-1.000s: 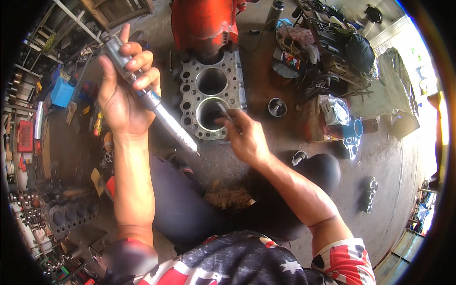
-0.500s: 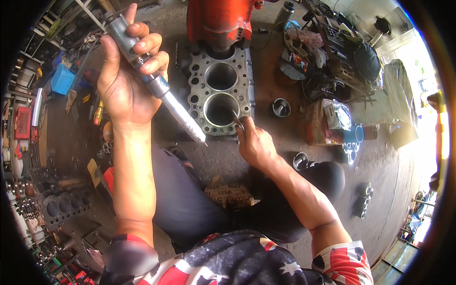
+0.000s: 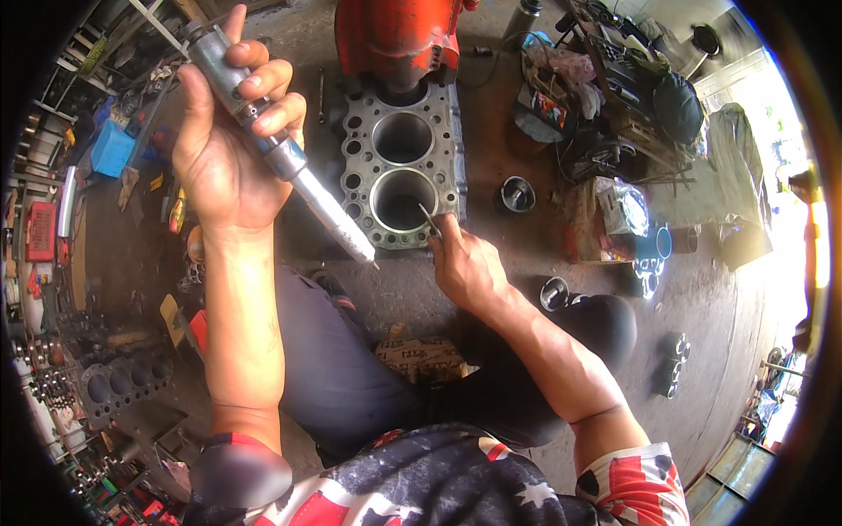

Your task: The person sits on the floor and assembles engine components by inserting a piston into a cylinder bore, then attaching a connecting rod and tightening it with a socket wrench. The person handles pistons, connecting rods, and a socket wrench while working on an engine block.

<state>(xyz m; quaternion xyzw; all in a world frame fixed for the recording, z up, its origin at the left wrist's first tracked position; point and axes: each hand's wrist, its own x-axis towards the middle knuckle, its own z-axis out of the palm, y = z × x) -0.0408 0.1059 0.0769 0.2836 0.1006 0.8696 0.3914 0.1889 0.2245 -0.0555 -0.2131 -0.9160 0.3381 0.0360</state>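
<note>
My left hand (image 3: 237,158) is raised at the left, fingers curled over a stepped metal cylinder with a narrow tip (image 3: 329,215). That piece slants down to the right, its thin end in the air left of the block's near corner. My right hand (image 3: 469,272) is closed on a slim, pointed metal tool (image 3: 429,217) at the near right corner of the engine block (image 3: 403,175). The tool's point overlaps the edge of the nearest bore; whether it touches is hard to tell. The grip end is hidden by my fingers.
A red machine (image 3: 395,39) stands over the block's far end. To the right lie pistons (image 3: 517,195) and a cluttered bench (image 3: 623,96). Shelves of parts, a blue bin (image 3: 112,149) and another block (image 3: 123,381) line the left. A wrench (image 3: 321,96) lies beside the block.
The view has shifted slightly, so the block and red machine sit a little further left. Both hands keep their holds; the right hand's tool is tilted a little differently near the bore's edge.
</note>
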